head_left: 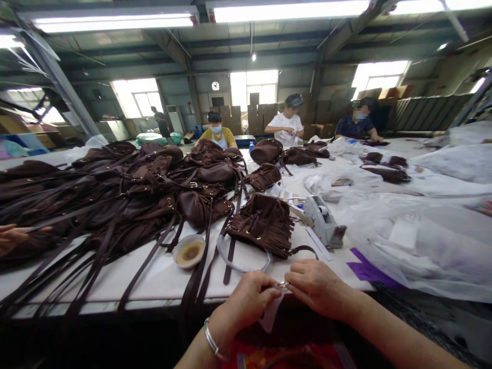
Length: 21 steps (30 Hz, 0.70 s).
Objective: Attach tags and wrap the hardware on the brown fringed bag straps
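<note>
My left hand [249,297], with a silver bangle at its wrist, is closed in a pinch just past the table's front edge. A white tag-like piece [271,313] hangs beneath its thumb and fingers. My right hand [319,287] meets it from the right, fingers closed on a small shiny piece [283,284] between both sets of fingertips; its exact kind is too small to make out. Beyond them a dark brown fringed bag [261,220] lies on the white table [154,287]. A clear plastic loop [241,266] curves in front of the bag.
Brown bags with long straps [134,189] heap across the left. A bowl of brownish liquid [189,252] and a tape dispenser [325,223] flank the fringed bag. Plastic sheeting [415,230] covers the right. Several people work opposite; another person's hand [15,236] shows at left.
</note>
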Tool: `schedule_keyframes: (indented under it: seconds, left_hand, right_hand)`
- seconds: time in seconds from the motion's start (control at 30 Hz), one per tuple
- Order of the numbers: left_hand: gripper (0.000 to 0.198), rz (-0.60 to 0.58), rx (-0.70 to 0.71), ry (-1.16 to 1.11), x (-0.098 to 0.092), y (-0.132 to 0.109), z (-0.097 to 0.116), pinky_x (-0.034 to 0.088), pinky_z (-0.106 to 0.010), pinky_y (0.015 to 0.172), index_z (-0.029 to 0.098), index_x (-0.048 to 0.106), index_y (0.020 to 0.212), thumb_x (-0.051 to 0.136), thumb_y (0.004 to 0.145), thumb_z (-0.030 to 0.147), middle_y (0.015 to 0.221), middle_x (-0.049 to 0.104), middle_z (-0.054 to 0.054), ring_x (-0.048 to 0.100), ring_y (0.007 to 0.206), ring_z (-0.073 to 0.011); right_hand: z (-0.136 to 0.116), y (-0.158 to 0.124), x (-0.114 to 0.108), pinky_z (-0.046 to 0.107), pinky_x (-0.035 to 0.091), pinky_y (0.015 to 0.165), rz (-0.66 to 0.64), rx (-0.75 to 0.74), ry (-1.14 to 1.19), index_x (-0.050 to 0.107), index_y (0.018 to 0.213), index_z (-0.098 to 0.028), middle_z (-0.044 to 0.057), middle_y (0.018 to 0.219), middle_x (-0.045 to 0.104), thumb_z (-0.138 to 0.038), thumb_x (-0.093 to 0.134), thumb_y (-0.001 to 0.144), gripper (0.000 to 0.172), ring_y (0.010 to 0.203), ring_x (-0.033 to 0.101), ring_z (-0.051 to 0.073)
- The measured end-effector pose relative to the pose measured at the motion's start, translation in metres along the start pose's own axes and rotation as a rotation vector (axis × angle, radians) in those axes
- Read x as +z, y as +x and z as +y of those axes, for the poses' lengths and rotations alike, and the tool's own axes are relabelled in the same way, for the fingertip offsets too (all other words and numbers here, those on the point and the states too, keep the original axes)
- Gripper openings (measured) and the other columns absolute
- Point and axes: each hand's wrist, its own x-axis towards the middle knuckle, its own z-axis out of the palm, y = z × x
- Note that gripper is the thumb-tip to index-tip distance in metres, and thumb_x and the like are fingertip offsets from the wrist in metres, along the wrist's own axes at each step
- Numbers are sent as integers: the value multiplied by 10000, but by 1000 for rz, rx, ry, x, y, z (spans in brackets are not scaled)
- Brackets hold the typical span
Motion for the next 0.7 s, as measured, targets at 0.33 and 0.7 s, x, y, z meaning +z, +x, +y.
schedule_keyframes:
  seconds: [0.33,0.7]
  left_hand:
    - [297,14,81,180,9,11,-7,335,-258,630,164,741,726,570,919,313,709,660,-29,521,656,-145]
    - [324,-75,43,57,5,11,-20,233,-260,552,151,630,578,564,878,251,540,387,56,358,556,-101]
  right_hand:
    - [-2,3,-4,321,387,753,-98,1,217,621,958,-178,65,917,659,-163,500,958,122,840,572,199]
    - [23,-6,2,352,358,805,-131,80,186,639,835,-183,41,823,681,-141,614,883,68,836,608,204]
